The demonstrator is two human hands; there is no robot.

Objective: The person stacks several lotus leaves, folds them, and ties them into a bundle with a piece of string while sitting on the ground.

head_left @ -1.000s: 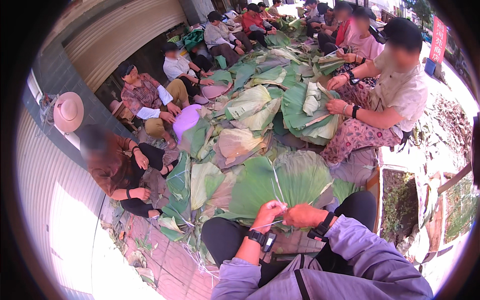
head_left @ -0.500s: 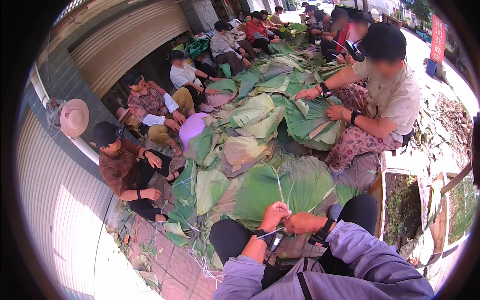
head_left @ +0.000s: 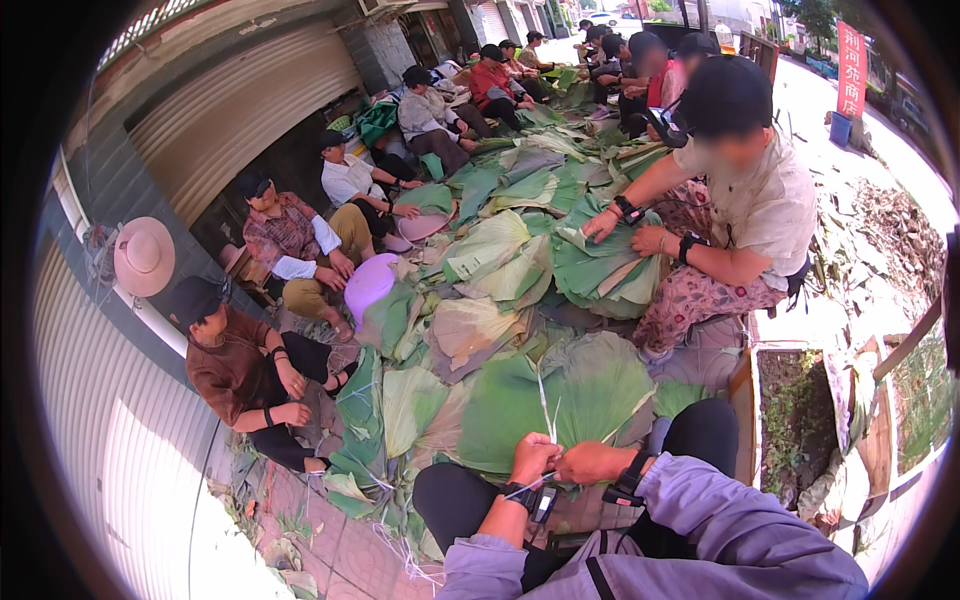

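Between my knees, both hands work close together on a thin pale string (head_left: 545,398). My left hand (head_left: 534,458) is closed, its fingertips pinching the string. Right beside it my right hand (head_left: 592,462) is also closed on the string, with the fingers partly hidden. One strand crosses near my left wrist, and others rise over the leaf. Just beyond my hands lies a big green leaf (head_left: 500,405), spread flat like a fan and browning in places. Whether the string passes around the leaf, I cannot tell.
A long heap of large leaves (head_left: 490,250) runs away from me. Across it on the right, a person (head_left: 750,210) handles a leaf bundle (head_left: 600,265). Several people sit along both sides. A purple rounded object (head_left: 370,283) lies at left; loose white strings (head_left: 400,550) trail on the paving.
The whole view has shifted slightly. My hands stay together on the string, with little change in grip. The person at right has moved one hand lower over the leaves.
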